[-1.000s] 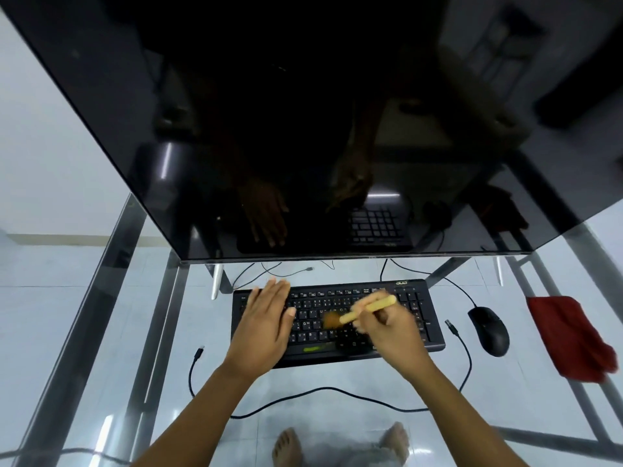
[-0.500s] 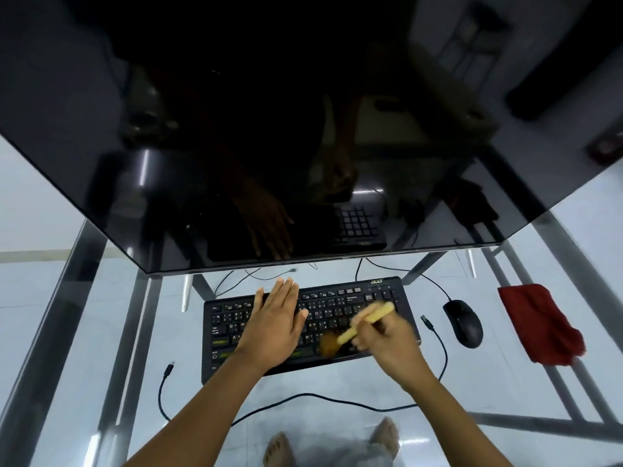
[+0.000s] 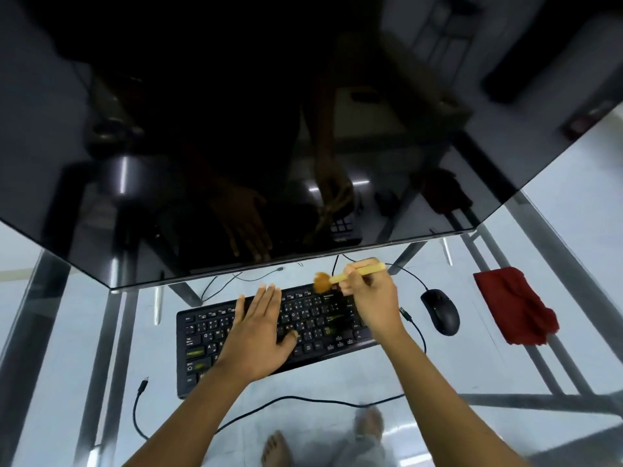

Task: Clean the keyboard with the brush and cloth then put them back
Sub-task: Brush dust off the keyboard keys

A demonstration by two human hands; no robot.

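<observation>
A black keyboard lies on the glass desk below the monitor. My left hand rests flat on its middle keys, fingers straight. My right hand grips a small brush with a pale wooden handle and orange-brown bristles. The bristles sit at the keyboard's far edge, toward its right part. A red cloth lies crumpled on the desk to the right, apart from both hands.
A large dark monitor overhangs the desk's far half, just above the brush. A black mouse sits between keyboard and cloth. Loose black cables run along the near desk. Bare feet show through the glass.
My right hand has swept the brush from the keyboard's near edge up to its far edge. My left hand stays on the keys. The view has shifted.
</observation>
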